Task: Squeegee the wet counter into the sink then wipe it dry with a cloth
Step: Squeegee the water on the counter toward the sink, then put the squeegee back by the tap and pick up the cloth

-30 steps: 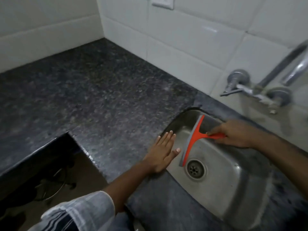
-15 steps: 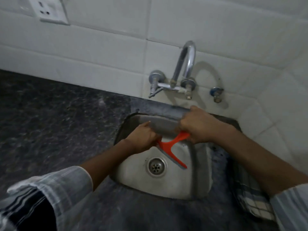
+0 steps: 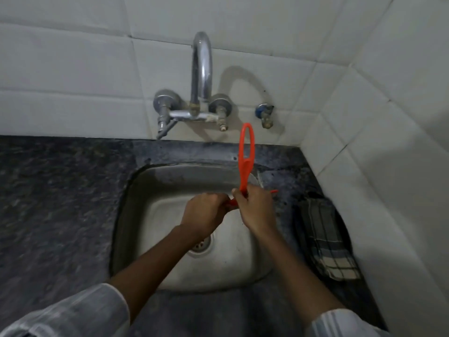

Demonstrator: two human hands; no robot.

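Observation:
The orange squeegee (image 3: 246,156) is held over the steel sink (image 3: 145,186), its looped handle pointing away toward the wall. My right hand (image 3: 257,210) grips it at the neck where handle meets blade. My left hand (image 3: 204,212) is closed on the left end of the blade, which shows only as orange slivers beside both hands. A checked cloth (image 3: 325,237) lies folded on the dark speckled counter (image 3: 60,203) to the right of the sink, against the tiled side wall.
A chrome wall tap (image 3: 200,76) with two valves arches over the sink's back edge, and a small blue-capped valve (image 3: 264,114) sits to its right. White tiled walls close the back and right side. The drain (image 3: 201,244) lies under my left forearm.
My view swung right to centre on the sink. The squeegee turned from lying across the basin to handle pointing at the wall, and my left hand came off the counter onto its blade.

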